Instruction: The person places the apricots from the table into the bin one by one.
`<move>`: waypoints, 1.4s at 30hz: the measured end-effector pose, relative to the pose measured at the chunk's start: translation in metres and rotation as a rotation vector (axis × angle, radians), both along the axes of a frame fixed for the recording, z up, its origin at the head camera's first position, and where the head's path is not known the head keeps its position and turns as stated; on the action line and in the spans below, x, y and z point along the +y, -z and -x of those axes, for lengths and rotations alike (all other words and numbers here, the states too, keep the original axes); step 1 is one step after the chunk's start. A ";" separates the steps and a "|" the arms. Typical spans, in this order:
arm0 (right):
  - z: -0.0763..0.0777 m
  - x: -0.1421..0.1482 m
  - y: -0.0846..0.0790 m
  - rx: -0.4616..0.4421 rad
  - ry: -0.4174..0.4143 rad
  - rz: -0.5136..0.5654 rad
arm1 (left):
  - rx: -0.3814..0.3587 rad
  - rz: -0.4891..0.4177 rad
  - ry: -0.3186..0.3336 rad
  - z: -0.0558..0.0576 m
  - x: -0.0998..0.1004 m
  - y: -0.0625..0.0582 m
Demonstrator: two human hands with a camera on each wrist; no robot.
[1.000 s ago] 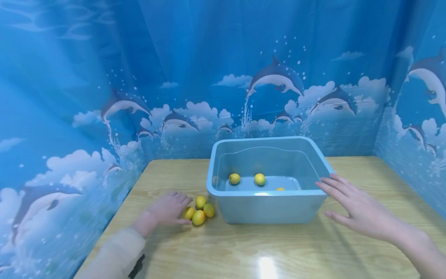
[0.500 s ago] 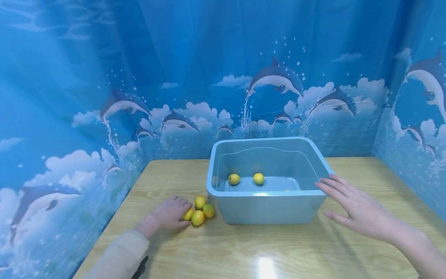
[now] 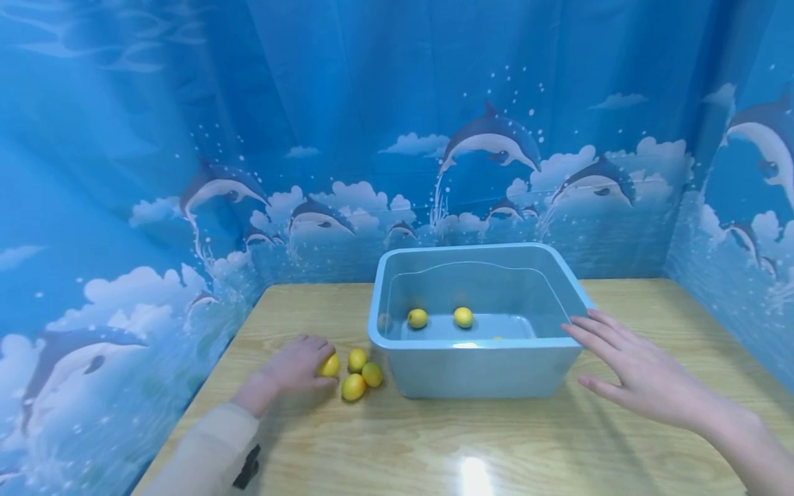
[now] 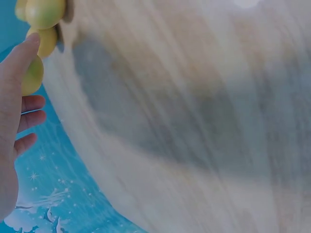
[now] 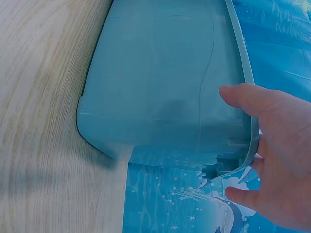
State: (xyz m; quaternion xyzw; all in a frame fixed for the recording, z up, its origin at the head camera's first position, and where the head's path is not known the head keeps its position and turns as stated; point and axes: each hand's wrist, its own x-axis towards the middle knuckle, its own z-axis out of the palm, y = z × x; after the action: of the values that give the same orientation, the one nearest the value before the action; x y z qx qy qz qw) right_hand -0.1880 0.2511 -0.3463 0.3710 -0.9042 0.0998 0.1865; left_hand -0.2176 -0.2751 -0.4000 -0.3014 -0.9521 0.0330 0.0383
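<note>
My left hand (image 3: 290, 370) grips a yellow lemon (image 3: 329, 366) between thumb and fingers, low over the left part of the table. The left wrist view shows that lemon (image 4: 33, 77) behind the thumb, partly hidden by it. Just to its right sit three more: a yellow lemon (image 3: 358, 359), a greenish lemon (image 3: 372, 374) and an orange-tinged lemon (image 3: 353, 387). With straight fingers, my right hand (image 3: 642, 372) touches the right front rim of a blue plastic bin (image 3: 484, 368). Inside the bin lie a lemon (image 3: 418, 317) and another lemon (image 3: 462, 317); the front wall mostly hides a third.
The bin stands toward the back of the wooden table (image 3: 422, 448), right of the loose fruit. A blue dolphin-print curtain (image 3: 384, 124) hangs behind the table and along both sides. Light glares off the tabletop near the front.
The left hand has taken hold of one lemon and drawn it slightly left and back, apart from the other three. The right hand and the bin have stayed in place.
</note>
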 end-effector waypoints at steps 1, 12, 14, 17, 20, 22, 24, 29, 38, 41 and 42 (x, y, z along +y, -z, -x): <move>0.000 0.000 0.000 0.002 0.000 -0.001 | 0.016 -0.004 0.006 0.001 0.000 -0.001; 0.000 0.001 -0.001 -0.015 -0.001 -0.005 | 0.054 0.006 -0.055 0.016 0.008 -0.028; 0.000 0.001 -0.002 -0.012 -0.001 -0.007 | 0.040 0.016 -0.086 0.019 0.011 -0.035; 0.000 0.001 -0.002 -0.005 -0.004 -0.010 | 0.037 0.014 -0.103 0.021 0.014 -0.045; 0.001 0.001 -0.002 -0.001 -0.011 -0.009 | 0.049 0.000 -0.100 0.024 0.017 -0.055; 0.002 0.001 -0.003 -0.002 -0.014 -0.010 | 0.056 -0.005 -0.096 0.026 0.019 -0.060; 0.002 0.000 -0.003 -0.005 -0.016 -0.012 | 0.062 -0.011 -0.092 0.029 0.020 -0.065; 0.003 0.000 -0.004 -0.011 -0.019 -0.014 | 0.073 -0.010 -0.093 0.033 0.024 -0.078; 0.002 0.001 -0.005 -0.033 -0.018 -0.014 | 0.137 0.014 -0.090 0.038 0.032 -0.105; 0.002 0.000 -0.005 -0.034 -0.018 -0.016 | 0.145 0.009 -0.083 0.041 0.036 -0.113; 0.002 0.000 -0.005 -0.031 -0.019 -0.017 | 0.145 0.003 -0.082 0.041 0.037 -0.115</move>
State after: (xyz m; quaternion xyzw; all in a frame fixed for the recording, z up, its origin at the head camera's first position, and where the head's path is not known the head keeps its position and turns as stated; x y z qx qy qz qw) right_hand -0.1904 0.2515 -0.3418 0.3797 -0.9042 0.0998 0.1684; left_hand -0.2589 -0.2380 -0.2852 -0.2593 -0.9583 0.0578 0.1052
